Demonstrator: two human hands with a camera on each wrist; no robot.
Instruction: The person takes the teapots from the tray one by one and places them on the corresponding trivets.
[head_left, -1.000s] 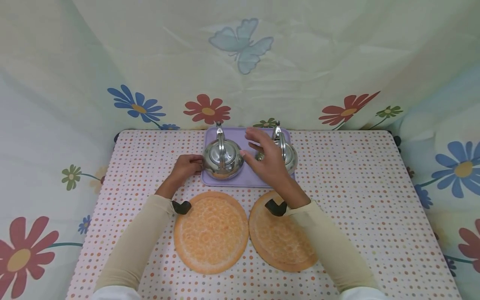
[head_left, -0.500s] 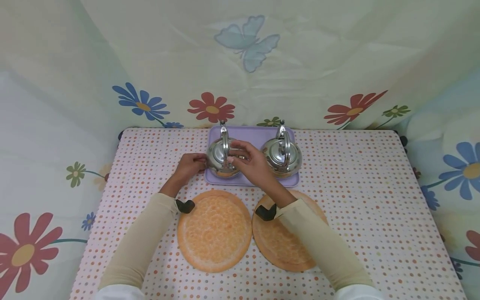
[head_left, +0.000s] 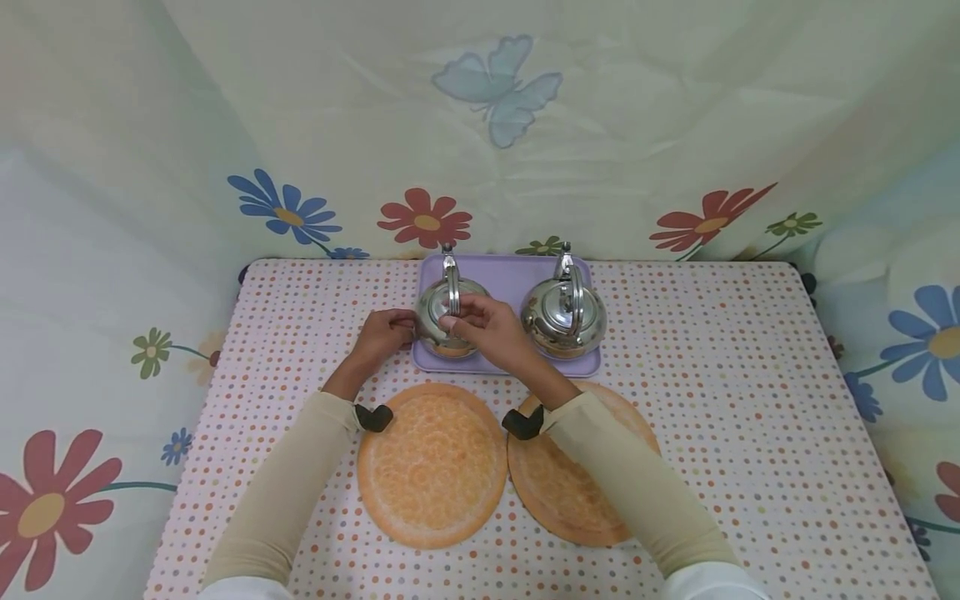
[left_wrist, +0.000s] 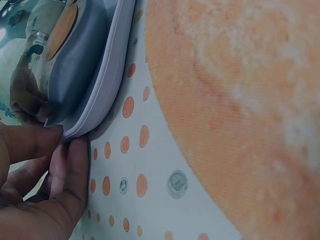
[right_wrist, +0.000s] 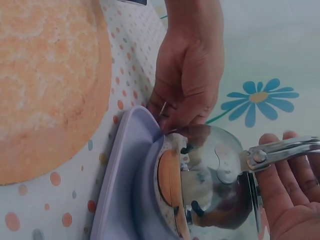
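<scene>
R hand [head_left: 486, 331] now curled round L kettle [head_left: 447, 319] handle, L hand [head_left: 385, 332] pinching tray [head_left: 510, 275] edge

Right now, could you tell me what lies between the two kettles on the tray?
In the head view, only bare purple tray lies between the left kettle and right kettle.

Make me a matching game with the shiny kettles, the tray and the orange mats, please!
Things:
1. left kettle
2. right kettle
3. purple tray
4. left orange mat

Places or states:
A. lies flat on the dotted cloth, nearest the person
B. its edge is pinched by the left hand
C. its handle is held by the right hand
D. stands on the tray with no hand on it

Pairs: 1-C, 2-D, 3-B, 4-A
</scene>
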